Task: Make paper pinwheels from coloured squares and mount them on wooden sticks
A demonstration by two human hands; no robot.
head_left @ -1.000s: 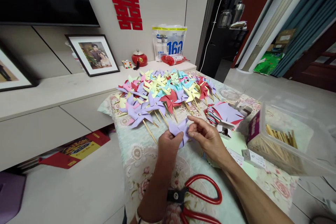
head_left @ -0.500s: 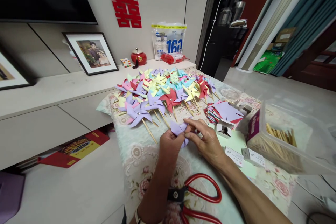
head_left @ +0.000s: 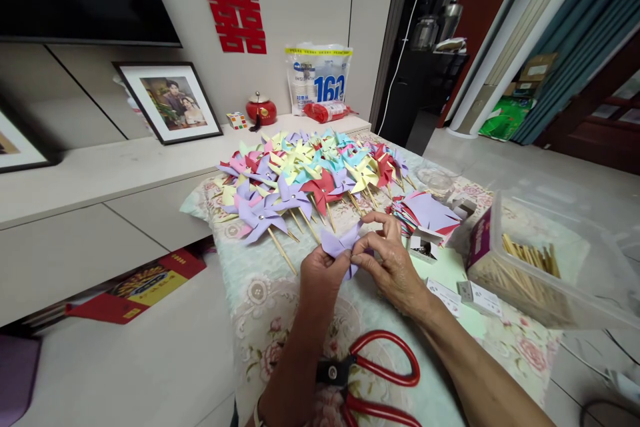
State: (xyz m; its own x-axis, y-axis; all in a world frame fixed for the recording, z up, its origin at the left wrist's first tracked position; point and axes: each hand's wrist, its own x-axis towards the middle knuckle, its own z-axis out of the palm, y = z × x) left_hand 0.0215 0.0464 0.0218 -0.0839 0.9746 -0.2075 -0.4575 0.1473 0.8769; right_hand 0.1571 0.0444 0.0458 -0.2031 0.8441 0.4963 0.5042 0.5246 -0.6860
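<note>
Many slim wooden sticks [head_left: 533, 257] lie in a clear plastic tub [head_left: 585, 250] at the right, a purple label [head_left: 480, 241] on its left wall. Left of it, a small white box [head_left: 437, 239] stands open with little dark pieces [head_left: 425, 251] inside; two more white boxes [head_left: 480, 297] sit nearer. At the far side, a see-through bag [head_left: 335, 63] printed 160 holds what look like stacked cups [head_left: 304, 87]. Paper pinwheels [head_left: 300, 173] with curled blades crowd the far half of the floral tablecloth [head_left: 260, 340]; right of them lies a layered stack of cut paper [head_left: 430, 210]. Red-handled scissors [head_left: 334, 371] rest near. The purple paper piece [head_left: 338, 243], folded into pointed blades, is between the hands, which work close together. The left hand [head_left: 320, 273] clamps it, thumb on top. The right hand [head_left: 393, 257] bends its fingers against the right side; I cannot tell whether they pinch it.
</note>
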